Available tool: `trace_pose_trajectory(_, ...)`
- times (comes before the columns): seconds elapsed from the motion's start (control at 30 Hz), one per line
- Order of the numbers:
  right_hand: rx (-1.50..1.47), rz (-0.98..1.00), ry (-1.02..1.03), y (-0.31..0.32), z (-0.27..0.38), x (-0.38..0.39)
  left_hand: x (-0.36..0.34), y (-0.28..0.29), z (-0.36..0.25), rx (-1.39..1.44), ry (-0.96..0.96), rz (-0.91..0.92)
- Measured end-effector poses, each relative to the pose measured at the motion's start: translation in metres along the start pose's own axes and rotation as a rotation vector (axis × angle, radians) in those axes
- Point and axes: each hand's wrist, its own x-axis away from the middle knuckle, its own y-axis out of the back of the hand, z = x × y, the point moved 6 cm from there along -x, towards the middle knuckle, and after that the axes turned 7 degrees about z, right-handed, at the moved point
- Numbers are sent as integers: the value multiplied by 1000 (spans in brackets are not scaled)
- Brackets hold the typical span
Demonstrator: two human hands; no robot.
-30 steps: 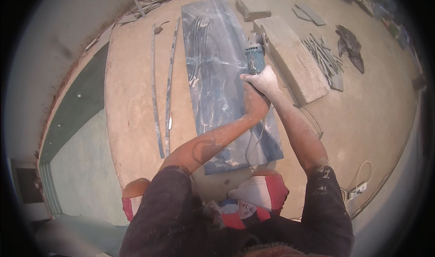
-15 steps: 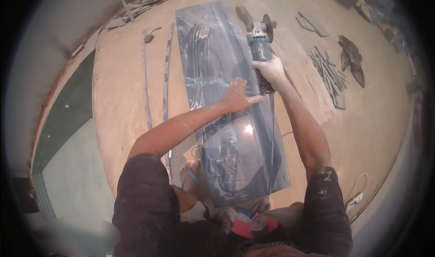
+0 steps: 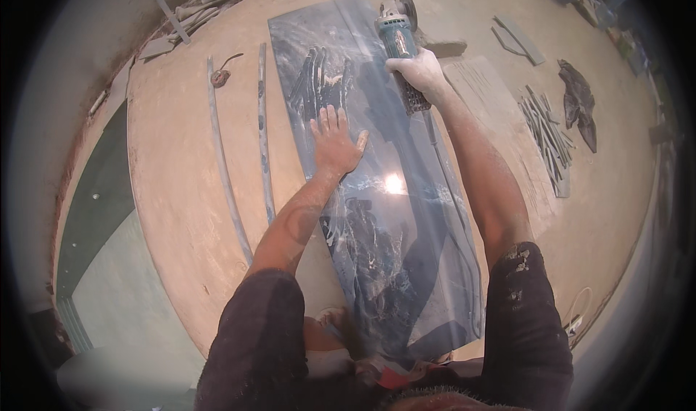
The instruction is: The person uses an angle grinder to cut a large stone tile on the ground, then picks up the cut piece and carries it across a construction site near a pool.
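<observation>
A long dark grey stone slab [image 3: 388, 146], glossy and streaked with white dust, lies on the ground in front of me. My left hand [image 3: 336, 143] is spread flat over its left part, fingers pointing away from me, at the lower end of some whitish streaks. In my right hand [image 3: 422, 72] is a teal angle grinder [image 3: 396, 40], gripped round its body near the slab's far right edge. The grinder's disc [image 3: 408, 9] stands at the far end, facing right. Its power cord [image 3: 451, 201] trails back along the slab's right side.
Two narrow strips [image 3: 262, 121] lie left of the slab, near a small round reddish object [image 3: 220, 77]. At right are a pale board [image 3: 482, 106], a pile of thin stone offcuts [image 3: 547, 139] and a crumpled dark cloth [image 3: 577, 103]. A plug [image 3: 574, 325] lies at lower right.
My left hand has moved left, away from the grinder, and its fingers are now spread on the slab. My right hand has carried the grinder slightly farther away and leftward in view.
</observation>
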Motion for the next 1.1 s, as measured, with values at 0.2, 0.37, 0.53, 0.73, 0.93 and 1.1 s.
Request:
trace_pose_trajectory(0.2,31,-3,-14,-37,-2,-68,-4,2,-4,-12,-43,-15)
trace_pose_trajectory(0.37,41,18,-15,-66,-19,-88,-11,6,-13,22,-78,20)
trace_pose_trajectory(0.53,34,36,-74,-96,-28,-110,-10,6,-8,67,-57,56)
trace_pose_trajectory(0.73,-4,72,-60,-104,-36,-126,-9,6,-6,99,-30,104)
trace_pose_trajectory(0.93,26,55,-51,-115,-45,-145,-11,3,-8,59,-50,105)
trace_pose_trajectory(1.1,66,58,-10,-122,-41,-149,-10,6,-7,53,-55,102)
